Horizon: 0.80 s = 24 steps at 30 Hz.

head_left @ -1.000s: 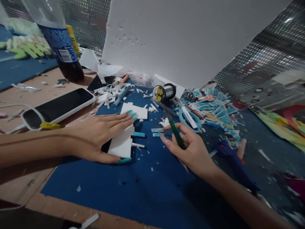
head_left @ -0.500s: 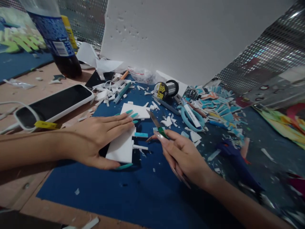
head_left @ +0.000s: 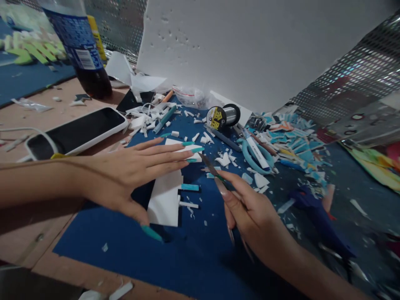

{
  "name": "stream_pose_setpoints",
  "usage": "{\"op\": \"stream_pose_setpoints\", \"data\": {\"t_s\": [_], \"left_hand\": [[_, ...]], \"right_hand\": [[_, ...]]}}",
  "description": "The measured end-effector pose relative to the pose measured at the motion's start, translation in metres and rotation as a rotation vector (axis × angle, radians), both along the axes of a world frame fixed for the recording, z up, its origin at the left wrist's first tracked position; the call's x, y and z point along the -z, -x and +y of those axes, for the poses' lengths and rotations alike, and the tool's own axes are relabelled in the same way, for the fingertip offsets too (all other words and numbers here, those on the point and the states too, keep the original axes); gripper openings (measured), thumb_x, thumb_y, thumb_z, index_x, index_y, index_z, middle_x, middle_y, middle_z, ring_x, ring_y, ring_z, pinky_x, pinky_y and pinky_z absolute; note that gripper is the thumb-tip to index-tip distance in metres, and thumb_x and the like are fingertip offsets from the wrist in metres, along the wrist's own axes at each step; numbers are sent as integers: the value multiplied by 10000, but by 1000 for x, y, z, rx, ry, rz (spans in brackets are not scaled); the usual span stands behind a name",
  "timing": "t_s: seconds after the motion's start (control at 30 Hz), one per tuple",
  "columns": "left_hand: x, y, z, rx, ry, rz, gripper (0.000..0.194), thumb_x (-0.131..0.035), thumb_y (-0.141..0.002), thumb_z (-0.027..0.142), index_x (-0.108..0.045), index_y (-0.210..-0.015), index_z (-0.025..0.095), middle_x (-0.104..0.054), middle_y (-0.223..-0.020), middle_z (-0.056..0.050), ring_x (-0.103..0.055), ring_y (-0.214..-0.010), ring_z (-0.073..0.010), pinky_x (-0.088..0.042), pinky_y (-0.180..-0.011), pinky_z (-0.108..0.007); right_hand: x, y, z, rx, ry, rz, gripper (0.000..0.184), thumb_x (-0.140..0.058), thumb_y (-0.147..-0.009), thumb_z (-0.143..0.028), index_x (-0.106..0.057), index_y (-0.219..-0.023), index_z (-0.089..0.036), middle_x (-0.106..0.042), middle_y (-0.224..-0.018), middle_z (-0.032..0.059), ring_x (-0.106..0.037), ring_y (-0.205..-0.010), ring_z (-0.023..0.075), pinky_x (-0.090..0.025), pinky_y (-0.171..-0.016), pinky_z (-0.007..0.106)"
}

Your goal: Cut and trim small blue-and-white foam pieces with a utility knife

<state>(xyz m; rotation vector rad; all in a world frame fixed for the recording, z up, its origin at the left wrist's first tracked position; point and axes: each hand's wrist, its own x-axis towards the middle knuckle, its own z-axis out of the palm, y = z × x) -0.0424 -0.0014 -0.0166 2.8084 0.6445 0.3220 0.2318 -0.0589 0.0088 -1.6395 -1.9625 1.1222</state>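
My left hand (head_left: 143, 171) lies spread, palm down, with its long teal-nailed fingers over the farther white foam piece (head_left: 175, 143). Its palm and thumb sit beside the nearer white foam board (head_left: 165, 200), partly covering it. Past that board's right edge stick out a light-blue strip (head_left: 190, 187) and a thin white strip (head_left: 189, 205). Between the thumb and fingers of my right hand (head_left: 246, 200) is a craft knife (head_left: 208, 164) with a green handle. Its blade points up and left, close to the right end of the farther foam piece.
Behind the blue mat (head_left: 125, 254) lie a wire spool (head_left: 216, 118), light-blue scissors (head_left: 250, 156) and foam scraps (head_left: 290, 133). A blue glue gun (head_left: 321, 221) rests at right. On the left are a phone (head_left: 78, 132) and a cola bottle (head_left: 83, 54). A white foam sheet (head_left: 218, 50) stands at the back.
My left hand has slid from the nearer board toward the farther piece, fingers more spread. More of the nearer board now shows. The knife stays in my right hand, and the view has shifted slightly.
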Motion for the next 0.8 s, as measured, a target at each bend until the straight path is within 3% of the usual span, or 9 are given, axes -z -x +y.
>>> {"op": "stream_pose_setpoints", "data": {"t_s": [0.07, 0.17, 0.3, 0.47, 0.67, 0.8], "left_hand": [[-1, 3, 12, 67, 57, 34, 974, -488, -780, 744, -80, -1521, 261, -198, -1575, -68, -205, -1438, -313, -108, -1186, -447], [-3, 3, 19, 121, 7, 93, 937, -499, -790, 725, -133, -1512, 254, -288, -1546, -99, -294, -1399, -322, -101, -1168, -472], [-5, 2, 14, 92, -171, 54, 903, -525, -753, 744, -326, -1428, 178, -512, -1325, -171, -446, -1198, -377, -274, -1028, -502], [-2, -1, 4, 22, -233, -11, 897, -464, -736, 802, -382, -1335, 140, -558, -1131, -152, -474, -1018, -333, -329, -888, -456], [7, -7, -10, -146, -181, -131, 961, -402, -679, 873, -358, -1319, 157, -539, -1072, -135, -469, -913, -297, -374, -790, -421], [8, -11, -20, -237, -114, -166, 990, -400, -667, 883, -343, -1338, 156, -517, -1107, -141, -470, -981, -316, -421, -845, -464]], "right_hand": [[0, 2, -4, 27, 27, -5, 429, -329, -978, -476, -484, -1255, -187, -497, -411, -80, -518, -354, 106, -419, -385, 184], [-2, 3, -7, 81, 36, 21, 431, -339, -968, -506, -505, -1196, -180, -487, -412, -88, -487, -332, 94, -383, -349, 171], [-5, 5, -7, 138, 59, 55, 384, -378, -959, -492, -527, -1131, -183, -473, -424, -100, -468, -324, 78, -371, -341, 154], [-4, 5, -5, 126, -3, 8, 350, -367, -967, -443, -501, -1162, -186, -499, -437, -94, -479, -319, 81, -381, -344, 152], [-1, 7, -16, -9, -201, -236, 399, -325, -957, -305, -455, -1319, -198, -521, -429, -70, -544, -351, 130, -415, -362, 183], [6, 8, -26, -162, -216, -329, 513, -343, -917, -156, -351, -1423, -241, -681, -611, -30, -563, -367, 109, -401, -359, 170]]}}
